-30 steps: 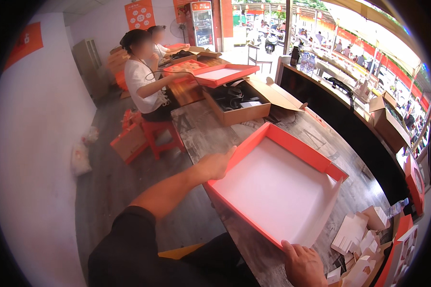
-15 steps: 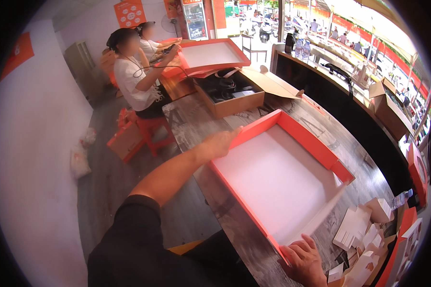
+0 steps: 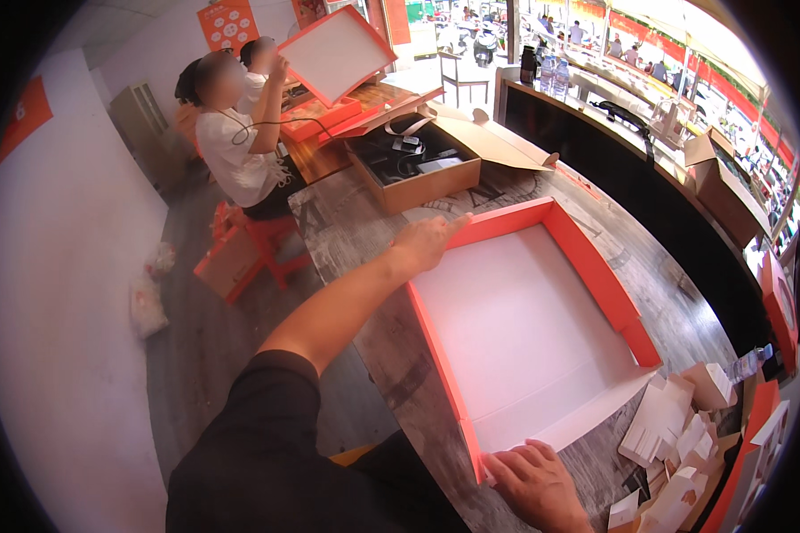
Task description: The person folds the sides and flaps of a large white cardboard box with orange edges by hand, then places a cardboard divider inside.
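A shallow cardboard box, orange-red on its walls and white inside, lies open side up on the table before me. Its left, far and right walls stand upright, while the near flap is folded out nearly flat. My left hand is closed on the far left corner, its index finger stretched along the far wall's top edge. At the near left corner, my right hand holds the cardboard with the thumb by the left wall and curled fingers over the near flap.
Ahead stands a brown carton with black contents and a cable. Torn cardboard pieces and a plastic bottle lie at the near right. A co-worker at the far left lifts a similar orange tray. A black-fronted counter runs along the right.
The box has turned slightly and shifted right, and its near flap has come down flatter. Both hands stay at its left corners. The co-worker's orange tray has been raised and tilted.
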Tool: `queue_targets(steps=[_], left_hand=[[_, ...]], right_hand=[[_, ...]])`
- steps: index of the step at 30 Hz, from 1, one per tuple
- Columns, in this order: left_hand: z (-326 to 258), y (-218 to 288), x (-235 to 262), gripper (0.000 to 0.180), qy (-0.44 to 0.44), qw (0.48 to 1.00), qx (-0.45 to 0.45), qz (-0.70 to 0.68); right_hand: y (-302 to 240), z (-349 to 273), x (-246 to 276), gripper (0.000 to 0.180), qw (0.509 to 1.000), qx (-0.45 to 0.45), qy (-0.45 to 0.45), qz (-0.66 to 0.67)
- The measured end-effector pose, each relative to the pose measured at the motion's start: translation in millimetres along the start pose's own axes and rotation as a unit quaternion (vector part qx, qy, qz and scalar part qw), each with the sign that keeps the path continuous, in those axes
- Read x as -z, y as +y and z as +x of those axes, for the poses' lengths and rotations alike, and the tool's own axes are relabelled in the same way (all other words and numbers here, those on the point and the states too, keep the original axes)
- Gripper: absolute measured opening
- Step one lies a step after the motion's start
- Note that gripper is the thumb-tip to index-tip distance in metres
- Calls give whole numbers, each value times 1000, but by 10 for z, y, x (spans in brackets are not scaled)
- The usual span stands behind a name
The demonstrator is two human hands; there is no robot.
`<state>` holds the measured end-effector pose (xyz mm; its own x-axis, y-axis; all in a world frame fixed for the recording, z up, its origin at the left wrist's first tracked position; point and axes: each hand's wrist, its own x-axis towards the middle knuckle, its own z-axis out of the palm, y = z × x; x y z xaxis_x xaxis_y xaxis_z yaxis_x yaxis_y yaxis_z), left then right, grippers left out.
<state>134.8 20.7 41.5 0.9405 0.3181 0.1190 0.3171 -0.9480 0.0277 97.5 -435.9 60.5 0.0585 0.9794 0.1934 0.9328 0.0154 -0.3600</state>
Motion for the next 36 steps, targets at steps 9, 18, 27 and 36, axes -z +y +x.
queue_targets(steps=[9,18,27,36], left_hand=[[177,-57,-16,86,-8,1000,-25,-5],[456,-182,-102,87,-11,987,-162,20],[510,-110,-22,87,-37,982,-184,10],[629,-160,-53,86,-23,973,-225,55]], right_hand=[[626,-149,172,21,984,-128,67,-101],[3,1,-48,42,997,-22,-71,-33],[326,-321,427,37,983,-145,-61,-97],[110,-380,203,43,975,-154,-103,-126]])
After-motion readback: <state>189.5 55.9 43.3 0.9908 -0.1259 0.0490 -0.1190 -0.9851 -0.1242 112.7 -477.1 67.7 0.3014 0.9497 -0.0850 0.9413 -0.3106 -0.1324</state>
